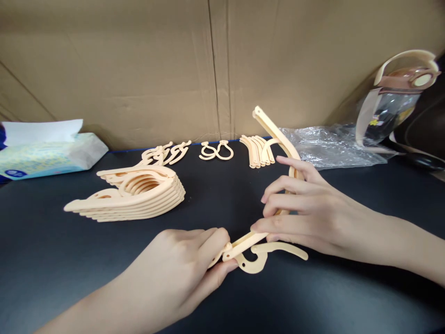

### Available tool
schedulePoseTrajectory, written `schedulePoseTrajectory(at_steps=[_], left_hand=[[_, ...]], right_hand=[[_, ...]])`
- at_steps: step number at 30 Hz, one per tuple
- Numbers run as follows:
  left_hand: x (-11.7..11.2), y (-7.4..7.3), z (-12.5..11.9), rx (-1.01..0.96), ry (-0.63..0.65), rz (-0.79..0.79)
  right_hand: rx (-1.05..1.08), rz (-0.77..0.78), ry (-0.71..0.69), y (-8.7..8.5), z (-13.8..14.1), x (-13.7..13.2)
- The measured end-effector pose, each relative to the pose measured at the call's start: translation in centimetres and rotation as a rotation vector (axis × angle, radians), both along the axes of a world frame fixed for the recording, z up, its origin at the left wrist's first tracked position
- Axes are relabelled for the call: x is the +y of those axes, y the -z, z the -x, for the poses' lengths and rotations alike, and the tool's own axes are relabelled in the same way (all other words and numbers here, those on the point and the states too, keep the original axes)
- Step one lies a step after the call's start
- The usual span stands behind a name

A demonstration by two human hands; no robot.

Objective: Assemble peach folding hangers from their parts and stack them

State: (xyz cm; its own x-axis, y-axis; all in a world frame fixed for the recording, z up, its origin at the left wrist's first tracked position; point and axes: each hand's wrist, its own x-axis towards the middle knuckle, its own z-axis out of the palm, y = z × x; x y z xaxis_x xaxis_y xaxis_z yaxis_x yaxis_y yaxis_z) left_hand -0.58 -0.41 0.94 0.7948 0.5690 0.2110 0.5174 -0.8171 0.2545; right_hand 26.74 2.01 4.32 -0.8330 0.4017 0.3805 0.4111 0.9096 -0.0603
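Note:
A cream plastic folding hanger [278, 134] is held up between my two hands, one arm slanting to the upper left, the other running down to my left hand. My right hand [309, 213] is closed round its middle, hiding much of it. With thumb and fingers, my left hand [194, 264] pinches the lower arm's end, where a small part is mostly covered by the fingers. Below that arm, a curved cream piece [253, 266] with a hole shows against the black table; whether it is attached I cannot tell.
Several folded hangers [139, 199] are stacked at the left. Behind lie curved hook pieces [179, 152], two looped pieces [224, 150] and a row of short bars [255, 150]. A tissue pack [45, 150] is far left; a plastic bag [327, 144] and water bottle [392, 111] stand right.

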Motion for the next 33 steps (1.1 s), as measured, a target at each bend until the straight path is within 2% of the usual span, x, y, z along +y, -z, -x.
schedulePoseTrajectory(at_steps=[8,15,19,25,33], left_hand=[[-0.1,-0.4,-0.4,0.046,0.033,-0.099],[0.0,-0.7,-0.3,0.053,0.04,-0.118],[-0.1,-0.3,-0.2,0.033,0.022,-0.078],[-0.2,0.3,-0.1,0.012,-0.041,-0.134],[0.0,0.4,0.2,0.039,-0.131,-0.212]], right_hand=[[-0.075,-0.137,-0.005,-0.4,0.0,-1.0],[-0.035,-0.186,0.009,0.0,0.1,-0.8],[-0.055,-0.118,0.025,0.0,0.1,-0.7],[-0.033,-0.006,0.006,0.2,-0.1,-0.4],[0.129,0.19,-0.025,1.1,0.2,0.7]])
